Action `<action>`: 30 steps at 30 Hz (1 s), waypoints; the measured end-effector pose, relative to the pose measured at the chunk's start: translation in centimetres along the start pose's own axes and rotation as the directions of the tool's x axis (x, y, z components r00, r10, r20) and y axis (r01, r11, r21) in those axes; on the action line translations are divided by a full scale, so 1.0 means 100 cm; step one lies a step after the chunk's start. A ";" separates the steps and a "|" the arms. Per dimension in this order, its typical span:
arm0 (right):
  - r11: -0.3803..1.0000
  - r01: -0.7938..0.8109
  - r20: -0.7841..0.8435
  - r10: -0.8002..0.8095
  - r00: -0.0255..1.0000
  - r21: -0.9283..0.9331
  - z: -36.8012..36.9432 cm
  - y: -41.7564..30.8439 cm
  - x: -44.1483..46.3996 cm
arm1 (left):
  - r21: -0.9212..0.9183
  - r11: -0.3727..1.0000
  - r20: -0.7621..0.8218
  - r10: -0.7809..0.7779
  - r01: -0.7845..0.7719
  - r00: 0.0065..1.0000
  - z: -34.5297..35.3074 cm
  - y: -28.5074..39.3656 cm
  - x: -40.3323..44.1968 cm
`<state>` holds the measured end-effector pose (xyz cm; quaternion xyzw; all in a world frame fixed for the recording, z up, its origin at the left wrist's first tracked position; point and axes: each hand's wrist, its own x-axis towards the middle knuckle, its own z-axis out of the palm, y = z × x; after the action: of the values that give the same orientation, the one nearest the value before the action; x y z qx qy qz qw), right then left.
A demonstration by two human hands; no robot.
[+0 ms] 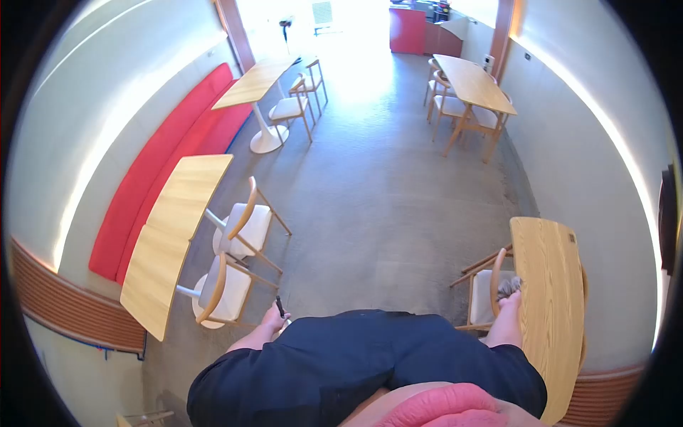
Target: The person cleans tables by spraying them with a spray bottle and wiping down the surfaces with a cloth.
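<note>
My left hand is closed around a slim black object, with something pale just below it; its kind is too small to make out. It hangs low on the left, near a wooden chair with a pale seat. On the other side, my right hand grips a bunched grey cloth. The cloth is at the left edge of a wooden table, in front of a chair pushed up to it. Whether the cloth touches the tabletop I cannot tell.
A red bench runs along the left wall beside wooden tables with chairs. Farther off stand a left table on a white pedestal and a right table with chairs. Grey floor lies between. A red counter is at the back.
</note>
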<state>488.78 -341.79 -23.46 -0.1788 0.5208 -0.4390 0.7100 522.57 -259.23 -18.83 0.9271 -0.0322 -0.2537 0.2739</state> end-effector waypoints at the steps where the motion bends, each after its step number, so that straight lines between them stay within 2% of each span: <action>1: 1.000 0.004 0.014 -0.004 1.000 -0.017 0.021 0.011 -0.015 | 0.026 1.000 0.006 -0.015 0.015 1.000 -0.014 -0.012 0.002; 3: 0.984 -0.164 0.223 0.144 0.964 0.073 0.064 0.051 -0.052 | 0.045 0.998 -0.009 -0.040 0.041 0.999 -0.034 -0.030 0.001; 5: 0.970 -0.178 0.037 0.187 0.982 -0.165 0.106 0.079 -0.122 | 0.067 0.998 -0.209 0.009 0.005 0.978 -0.047 -0.045 0.002; 6: 0.938 -0.213 -0.056 0.206 0.977 -0.274 0.135 0.089 -0.176 | -0.005 0.999 -0.251 0.037 -0.040 0.967 -0.053 -0.052 0.006; 8: 0.929 -0.358 0.024 0.361 0.932 -0.090 0.125 0.132 -0.154 | -0.097 0.994 -0.318 0.022 -0.056 0.948 -0.062 -0.052 0.010; 10: 0.894 -0.418 0.198 0.444 0.874 -0.162 0.101 0.169 -0.124 | -0.212 0.970 -0.440 0.015 -0.120 0.898 -0.070 -0.041 0.015; 11: 0.869 -0.418 0.175 0.470 0.865 -0.266 0.102 0.182 -0.125 | -0.252 0.957 -0.496 -0.001 -0.143 0.869 -0.073 -0.033 0.018; 13: 0.745 -0.442 0.037 0.528 0.848 -0.499 0.130 0.217 -0.134 | -0.259 0.932 -0.693 0.004 -0.255 0.721 -0.074 -0.024 0.033; 15: 0.562 -0.448 -0.061 0.575 0.816 -0.696 0.169 0.255 -0.138 | -0.523 0.800 -0.698 -0.203 -0.295 0.687 -0.065 -0.036 0.062; 16: 0.453 -0.435 -0.104 0.591 0.800 -0.778 0.191 0.274 -0.136 | -0.736 0.618 -0.576 -0.358 -0.277 0.735 -0.069 -0.032 0.066; 17: 0.345 -0.412 -0.137 0.603 0.786 -0.843 0.217 0.292 -0.137 | -0.886 0.379 -0.432 -0.470 -0.266 0.770 -0.077 -0.029 0.069; 19: 0.134 -0.347 -0.195 0.618 0.761 -0.928 0.267 0.322 -0.130 | -0.919 0.209 -0.394 -0.536 -0.335 0.746 -0.098 -0.026 0.069; 21: -0.047 -0.260 -0.232 0.622 0.748 -0.964 0.327 0.354 -0.116 | -0.889 0.081 -0.384 -0.667 -0.451 0.639 -0.123 -0.018 0.071; 22: -0.122 -0.205 -0.235 0.621 0.748 -0.971 0.355 0.374 -0.107 | -0.857 0.072 -0.387 -0.744 -0.510 0.545 -0.136 -0.013 0.072; 23: -0.177 -0.137 -0.219 0.633 0.742 -0.975 0.390 0.397 -0.097 | -0.817 0.102 -0.433 -0.759 -0.568 0.486 -0.148 -0.017 0.073; 24: -0.215 -0.069 -0.196 0.655 0.729 -0.974 0.423 0.426 -0.076 | -0.765 0.188 -0.536 -0.716 -0.616 0.447 -0.156 -0.036 0.075; 25: -0.234 0.021 -0.152 0.693 0.705 -0.972 0.467 0.459 -0.067 | -0.715 0.270 -0.579 -0.745 -0.645 0.331 -0.178 -0.025 0.070; 26: -0.191 0.254 0.041 0.718 0.694 -0.948 0.512 0.485 -0.092 | -0.697 0.342 -0.606 -0.751 -0.630 0.262 -0.193 -0.028 0.066; 27: -0.129 0.473 0.232 0.741 0.630 -0.872 0.560 0.503 -0.122 | -0.674 0.404 -0.638 -0.741 -0.619 0.211 -0.205 -0.036 0.060; 28: 0.052 0.574 0.476 0.622 0.622 -0.817 0.580 0.524 -0.165 | -0.635 0.453 -0.657 -0.742 -0.626 0.130 -0.212 -0.046 0.057; 30: 0.085 0.669 0.544 0.661 0.516 -0.738 0.630 0.536 -0.255 | -0.690 0.501 -0.625 -0.776 -0.522 0.082 -0.226 -0.064 0.037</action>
<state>566.84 -304.47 -21.98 -0.7961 0.2327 0.1969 0.5227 536.33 -243.41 -7.61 0.5517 0.3950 0.4319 0.5943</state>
